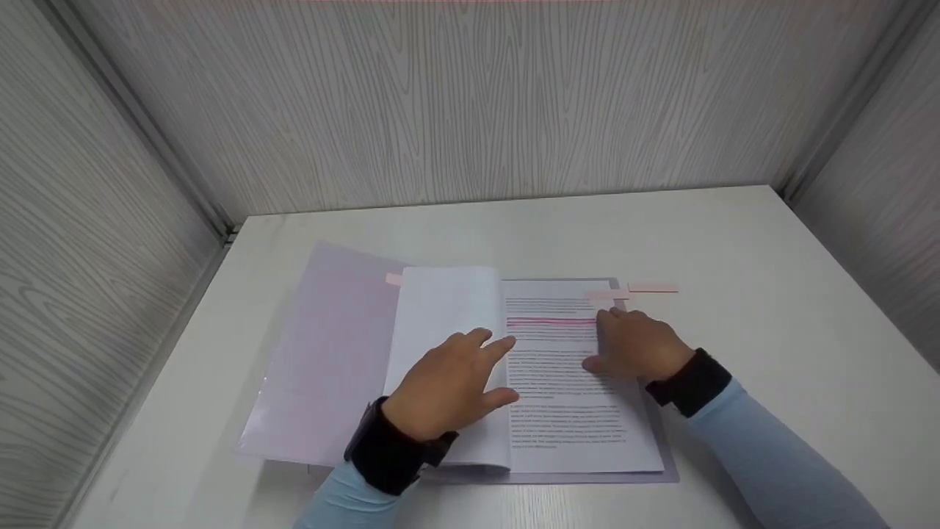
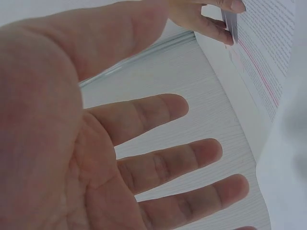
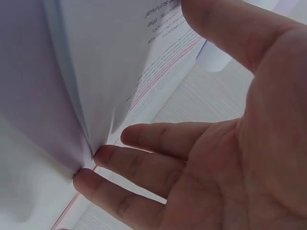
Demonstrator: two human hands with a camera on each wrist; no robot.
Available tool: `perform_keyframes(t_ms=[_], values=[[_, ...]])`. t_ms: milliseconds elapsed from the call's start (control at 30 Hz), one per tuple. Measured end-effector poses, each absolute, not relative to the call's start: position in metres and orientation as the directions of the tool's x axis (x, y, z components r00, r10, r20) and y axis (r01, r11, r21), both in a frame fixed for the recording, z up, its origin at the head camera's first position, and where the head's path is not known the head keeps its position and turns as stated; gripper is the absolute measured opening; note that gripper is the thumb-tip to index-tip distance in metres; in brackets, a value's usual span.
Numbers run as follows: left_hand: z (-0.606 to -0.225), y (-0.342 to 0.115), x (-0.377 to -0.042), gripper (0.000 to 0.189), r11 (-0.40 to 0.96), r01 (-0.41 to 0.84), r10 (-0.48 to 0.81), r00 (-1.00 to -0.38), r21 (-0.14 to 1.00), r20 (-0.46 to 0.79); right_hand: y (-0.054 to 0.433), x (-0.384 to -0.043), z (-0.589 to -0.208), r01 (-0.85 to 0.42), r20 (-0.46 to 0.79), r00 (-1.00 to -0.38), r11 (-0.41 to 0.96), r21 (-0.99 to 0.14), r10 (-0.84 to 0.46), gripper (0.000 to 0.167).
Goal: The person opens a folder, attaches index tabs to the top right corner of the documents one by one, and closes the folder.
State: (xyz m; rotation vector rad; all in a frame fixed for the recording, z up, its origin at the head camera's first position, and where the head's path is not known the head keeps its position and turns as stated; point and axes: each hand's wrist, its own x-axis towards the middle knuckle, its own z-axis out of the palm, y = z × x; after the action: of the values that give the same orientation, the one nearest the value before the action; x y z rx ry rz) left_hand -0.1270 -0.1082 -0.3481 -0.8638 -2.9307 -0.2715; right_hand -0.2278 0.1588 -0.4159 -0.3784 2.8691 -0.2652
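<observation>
A booklet of printed sheets lies open inside a lilac report folder (image 1: 330, 353). Its right-hand page (image 1: 565, 433) carries lines of print and a pink highlighted band (image 1: 551, 322); the turned leaf (image 1: 448, 301) on the left is blank. Over that blank leaf, near the fold, my left hand (image 1: 448, 382) has its fingers spread and holds nothing. My right hand (image 1: 635, 345) is at the right edge of the printed page, thumb over the print. In the right wrist view, its nearly straight fingers (image 3: 139, 160) touch the edges of the sheets and the lilac cover.
Pink index tabs stick out at the top: one by the left leaf (image 1: 394, 279), one on the printed page (image 1: 608, 294), another beyond its right edge (image 1: 653, 288). The white table (image 1: 771, 294) is bounded by grey wood-grain panels (image 1: 470, 103) at the back and sides.
</observation>
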Motion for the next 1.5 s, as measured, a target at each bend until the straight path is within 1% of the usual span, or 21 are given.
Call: perform_keyframes(t_ms=[100,333,567,900,1000,1133,1233,1333,1433,1500], values=[[-0.348,-0.109,-0.127,0.062,0.824,0.546,0.533,-0.837,0.148,0.121,0.159,-0.228,-0.415,-0.256,-0.192,-0.937,0.948,-0.191,-0.292,0.068],[-0.347,-0.108,-0.128,0.062,0.820,0.553,0.539,-0.833,0.148,0.124,0.158,-0.228,-0.414,-0.327,-0.129,-0.932,0.939,-0.109,-0.340,0.062],[-0.347,-0.107,-0.126,0.062,0.829,0.536,0.524,-0.844,0.159,0.112,0.159,-0.227,-0.417,-0.353,-0.095,-0.927,0.930,-0.103,-0.363,0.058],[-0.348,-0.107,-0.126,0.061,0.827,0.539,0.526,-0.842,0.162,0.117,0.158,-0.228,-0.416,-0.328,-0.121,-0.932,0.937,-0.121,-0.342,0.059],[-0.349,-0.107,-0.127,0.061,0.826,0.538,0.525,-0.843,0.167,0.115,0.157,-0.227,-0.415,-0.307,-0.148,-0.934,0.943,-0.132,-0.325,0.061],[-0.350,-0.107,-0.127,0.061,0.826,0.536,0.525,-0.844,0.172,0.111,0.156,-0.226,-0.415,-0.277,-0.172,-0.937,0.946,-0.168,-0.305,0.069],[-0.350,-0.108,-0.127,0.061,0.826,0.537,0.526,-0.844,0.173,0.110,0.157,-0.224,-0.415,-0.276,-0.169,-0.937,0.943,-0.186,-0.307,0.076],[-0.349,-0.108,-0.127,0.061,0.825,0.539,0.528,-0.842,0.172,0.109,0.158,-0.224,-0.413,-0.300,-0.143,-0.933,0.934,-0.197,-0.330,0.078],[-0.348,-0.109,-0.127,0.061,0.824,0.538,0.527,-0.843,0.177,0.107,0.161,-0.227,-0.408,-0.305,-0.103,-0.936,0.921,-0.242,-0.337,0.073],[-0.347,-0.109,-0.127,0.061,0.824,0.537,0.527,-0.844,0.180,0.103,0.166,-0.230,-0.403,-0.285,-0.079,-0.943,0.908,-0.306,-0.323,0.065]])
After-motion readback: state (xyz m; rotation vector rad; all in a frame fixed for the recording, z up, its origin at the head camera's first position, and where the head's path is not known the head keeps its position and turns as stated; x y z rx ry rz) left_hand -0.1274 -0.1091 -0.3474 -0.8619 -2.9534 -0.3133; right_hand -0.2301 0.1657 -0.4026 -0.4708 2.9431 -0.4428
